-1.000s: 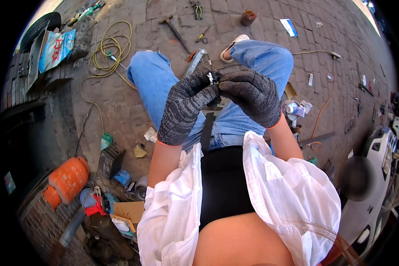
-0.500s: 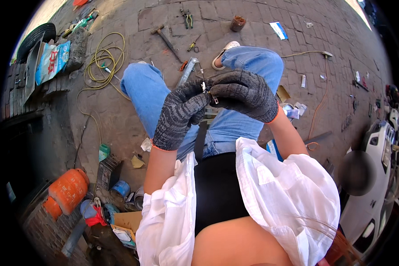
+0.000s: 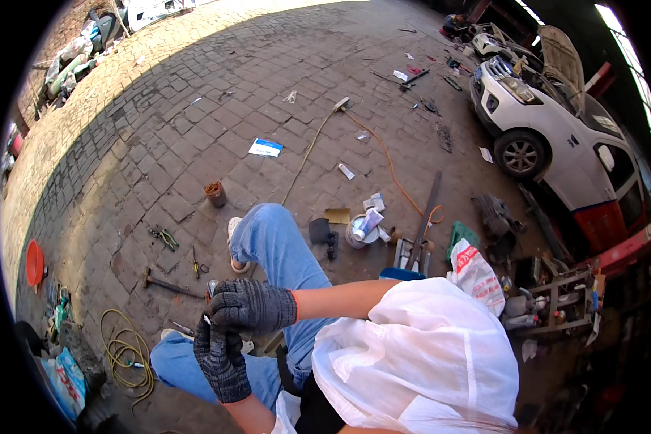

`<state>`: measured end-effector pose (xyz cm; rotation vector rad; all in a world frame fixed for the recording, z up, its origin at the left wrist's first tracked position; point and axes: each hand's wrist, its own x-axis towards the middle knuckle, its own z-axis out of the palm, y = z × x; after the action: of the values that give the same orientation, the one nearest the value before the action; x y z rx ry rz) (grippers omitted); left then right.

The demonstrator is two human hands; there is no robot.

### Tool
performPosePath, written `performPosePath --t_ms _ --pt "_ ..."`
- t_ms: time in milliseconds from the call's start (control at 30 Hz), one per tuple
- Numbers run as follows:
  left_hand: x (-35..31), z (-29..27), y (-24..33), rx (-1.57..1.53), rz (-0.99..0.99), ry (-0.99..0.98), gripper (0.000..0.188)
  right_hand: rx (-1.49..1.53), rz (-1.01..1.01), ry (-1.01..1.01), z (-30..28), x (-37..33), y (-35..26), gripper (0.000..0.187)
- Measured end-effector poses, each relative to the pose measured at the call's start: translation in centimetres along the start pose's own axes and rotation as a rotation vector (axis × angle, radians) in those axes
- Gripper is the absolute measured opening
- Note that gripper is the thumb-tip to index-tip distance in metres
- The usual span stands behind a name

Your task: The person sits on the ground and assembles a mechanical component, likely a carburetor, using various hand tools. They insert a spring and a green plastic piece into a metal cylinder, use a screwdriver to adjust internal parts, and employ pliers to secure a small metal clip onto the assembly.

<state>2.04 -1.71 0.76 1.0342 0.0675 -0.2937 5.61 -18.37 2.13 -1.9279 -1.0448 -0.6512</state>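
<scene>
Both hands wear dark grey knitted gloves and meet above my bent legs in blue jeans. My left hand (image 3: 223, 362) is closed, its fingertips raised against the other glove. Across the top lies my right hand (image 3: 252, 307), its fingers bent and pressed together. Between the fingertips a tiny pale, shiny part (image 3: 207, 319) peeks out; the gloves cover most of it, so its kind is hidden. On the ground just beyond the hands lie a hammer (image 3: 172, 285), a yellow-handled screwdriver (image 3: 195, 263) and green-handled pliers (image 3: 168, 239).
A rusty can (image 3: 215, 194) stands beyond my foot. A yellow hose (image 3: 126, 359) lies coiled at left. To the right are a tub (image 3: 362, 233) with tubes on it, an orange cord (image 3: 390, 163) and a long bar (image 3: 428, 210). A white car (image 3: 557, 137) stands at far right.
The view has swung to the right, so the hands now sit lower left and the car shows more fully. Both hands remain together, and the small part is more covered.
</scene>
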Motion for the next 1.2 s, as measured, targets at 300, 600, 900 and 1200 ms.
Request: performPosePath --t_ms 300,600,900,1200 --pt "1.0 0.5 -0.7 0.723 0.519 0.310 0.026 0.254 0.695 0.287 3.3 1.4 -1.4 0.010" --pt "1.2 -1.6 -1.0 0.176 0.338 0.094 0.029 1.053 1.238 0.294 4.4 0.3 -1.0 0.019" --pt "1.3 -1.6 -1.1 0.039 0.215 0.117 0.040 0.765 1.228 0.157 4.4 -0.6 0.3 0.023" --pt "0.2 -1.2 0.5 0.843 0.527 0.273 0.030 0.494 0.942 0.119 4.5 0.9 -1.6 0.016"
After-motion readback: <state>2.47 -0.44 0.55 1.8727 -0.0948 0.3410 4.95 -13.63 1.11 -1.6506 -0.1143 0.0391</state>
